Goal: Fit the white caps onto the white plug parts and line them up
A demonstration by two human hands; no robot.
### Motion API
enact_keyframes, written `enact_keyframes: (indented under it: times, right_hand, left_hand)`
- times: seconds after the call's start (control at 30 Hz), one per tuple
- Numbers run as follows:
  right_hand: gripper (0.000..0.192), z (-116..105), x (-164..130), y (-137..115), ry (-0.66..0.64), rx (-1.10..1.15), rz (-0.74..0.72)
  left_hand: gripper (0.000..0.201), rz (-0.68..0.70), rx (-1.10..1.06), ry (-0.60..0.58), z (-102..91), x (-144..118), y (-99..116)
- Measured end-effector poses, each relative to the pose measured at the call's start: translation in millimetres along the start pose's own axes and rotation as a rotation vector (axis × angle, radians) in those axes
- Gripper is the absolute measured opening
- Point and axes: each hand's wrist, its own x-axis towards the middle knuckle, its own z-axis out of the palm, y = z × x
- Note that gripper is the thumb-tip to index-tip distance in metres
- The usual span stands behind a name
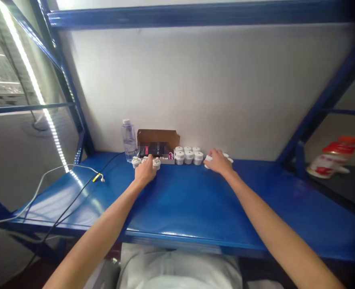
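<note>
Left hand [145, 170] rests palm-down among a cluster of small white caps [136, 161] at the back of the blue shelf [180, 208], fingers curled over one (grip cannot be confirmed). Right hand [218, 161] lies over further white pieces [208, 158], fingers loosely bent, beside stacked white caps [188, 155] fronting a cardboard box [158, 138].

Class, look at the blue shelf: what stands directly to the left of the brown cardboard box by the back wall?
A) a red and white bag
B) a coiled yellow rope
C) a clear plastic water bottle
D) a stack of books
C: a clear plastic water bottle with a white cap stands upright against the wall, just left of the cardboard box, behind the small white parts under the left hand.
</note>
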Motion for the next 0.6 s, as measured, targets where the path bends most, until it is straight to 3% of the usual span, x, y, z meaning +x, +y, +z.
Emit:
enact_keyframes:
  times: [0.07,0.17,0.27,0.4,0.5,0.6]
  right_hand:
    - [0.043,-6,-2,-3,-0.086,-0.004,-0.004]
    - [0.037,-11,-8,-13,-0.253,0.073,-0.148]
    - [0.043,-10,-24,-36,-0.369,0.319,-0.270]
    - [0.052,3,-51,-77,-0.497,0.797,-0.242]
    - [0.051,13,-65,-95,-0.530,1.028,-0.126]
    - [0.053,15,-68,-97,-0.618,1.161,-0.039]
  left_hand:
    - [0.038,-0.018,-0.012,0.017,2.2,2,-2]
    - [0.038,0.014,-0.076,0.064,2.5,1,1]
    - [0.039,0.188,-0.243,0.076,0.8,-8,14]
    - [0.046,0.533,-0.514,-0.064,1.8,-27,38]
    - [0.047,0.588,-0.539,-0.044,3.2,-34,46]
    - [0.045,0.583,-0.538,-0.053,1.8,-32,44]
